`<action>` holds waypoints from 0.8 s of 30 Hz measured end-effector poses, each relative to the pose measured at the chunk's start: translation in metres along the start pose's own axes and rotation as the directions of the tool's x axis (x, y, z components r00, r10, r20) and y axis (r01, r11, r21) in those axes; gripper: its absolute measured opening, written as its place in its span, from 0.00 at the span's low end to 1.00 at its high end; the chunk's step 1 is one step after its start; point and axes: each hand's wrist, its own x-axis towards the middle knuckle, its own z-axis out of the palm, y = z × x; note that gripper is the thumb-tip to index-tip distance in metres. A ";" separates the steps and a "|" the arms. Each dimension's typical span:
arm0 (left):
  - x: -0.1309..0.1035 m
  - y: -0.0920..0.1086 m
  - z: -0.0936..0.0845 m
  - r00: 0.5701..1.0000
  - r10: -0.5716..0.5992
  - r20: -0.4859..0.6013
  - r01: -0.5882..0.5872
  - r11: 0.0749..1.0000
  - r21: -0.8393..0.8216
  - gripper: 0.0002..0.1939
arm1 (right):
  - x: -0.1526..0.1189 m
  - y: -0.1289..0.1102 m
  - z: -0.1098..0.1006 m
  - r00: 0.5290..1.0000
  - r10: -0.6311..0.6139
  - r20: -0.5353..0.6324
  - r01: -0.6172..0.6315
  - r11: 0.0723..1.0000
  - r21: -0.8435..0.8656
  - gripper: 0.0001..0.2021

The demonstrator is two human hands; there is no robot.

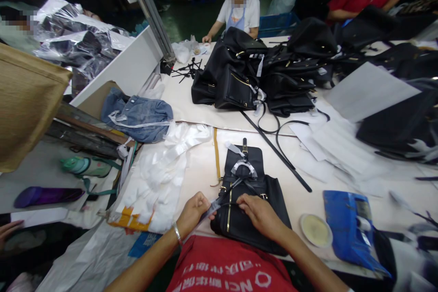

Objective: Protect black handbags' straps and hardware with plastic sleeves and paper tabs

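A black leather backpack (273,200) with gold zips and buckles lies on the table right in front of me, its flap opened away from me. Its top handle (243,169) has white wrapping around it. Over the bag's left side, my left hand (197,209) pinches a strip of clear plastic wrap (214,206) at a thin black strap. My right hand (256,210), fingers closed, grips the thin black strap (230,204) above the front of the bag. The strap runs between both hands; part of it is hidden by my fingers.
Black bags (236,73) are piled ahead, with loose straps (278,141) hanging toward me. White plastic bags (160,169) lie left, beside a denim bag (137,116). A round tub (315,230) and blue pouch (349,223) sit right. Across the table is a person (239,9).
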 end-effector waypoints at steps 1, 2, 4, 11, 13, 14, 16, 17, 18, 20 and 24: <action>-0.001 0.001 0.001 1.000 0.000 0.005 0.000 1.000 0.012 0.13 | 0.003 -0.001 -0.004 0.999 -0.035 -0.001 0.035 0.998 -0.053 0.07; -0.002 0.001 0.002 1.000 -0.010 0.011 0.010 1.000 0.018 0.14 | 0.007 -0.003 -0.008 0.997 -0.076 0.002 0.075 0.991 -0.112 0.07; -0.003 0.003 0.006 0.999 -0.043 0.032 0.043 0.999 0.008 0.14 | 0.014 -0.011 -0.011 0.986 -0.164 0.013 0.162 0.959 -0.232 0.08; 0.001 0.003 0.011 0.991 -0.125 0.041 0.127 0.990 -0.067 0.11 | 0.023 -0.033 0.004 0.932 -0.360 0.031 0.350 0.875 -0.334 0.07; 0.000 0.003 0.007 0.993 -0.115 0.038 0.118 0.991 -0.068 0.10 | 0.019 -0.024 0.004 0.949 -0.316 -0.013 0.298 0.905 -0.303 0.10; -0.001 0.003 0.005 0.994 -0.108 0.034 0.110 0.991 -0.072 0.10 | 0.017 -0.019 0.003 0.957 -0.288 -0.026 0.268 0.918 -0.293 0.11; -0.002 0.004 0.004 0.994 -0.106 0.031 0.108 0.991 -0.084 0.11 | 0.014 -0.009 0.003 0.969 -0.247 -0.017 0.233 0.934 -0.272 0.12; -0.003 0.004 0.005 0.993 -0.114 0.037 0.117 0.989 -0.090 0.11 | 0.012 -0.007 0.004 0.971 -0.238 -0.005 0.229 0.940 -0.252 0.12; -0.003 0.005 0.006 0.991 -0.124 0.044 0.128 0.987 -0.093 0.11 | 0.010 -0.006 0.006 0.973 -0.232 0.003 0.226 0.948 -0.223 0.12; -0.004 0.007 0.008 0.989 -0.135 0.053 0.140 0.986 -0.090 0.11 | 0.006 -0.008 0.010 0.977 -0.212 -0.016 0.207 0.966 -0.154 0.13; -0.006 0.010 0.006 0.994 -0.112 0.009 0.112 0.992 -0.053 0.12 | -0.001 -0.013 0.018 0.984 -0.167 -0.060 0.163 0.984 -0.069 0.16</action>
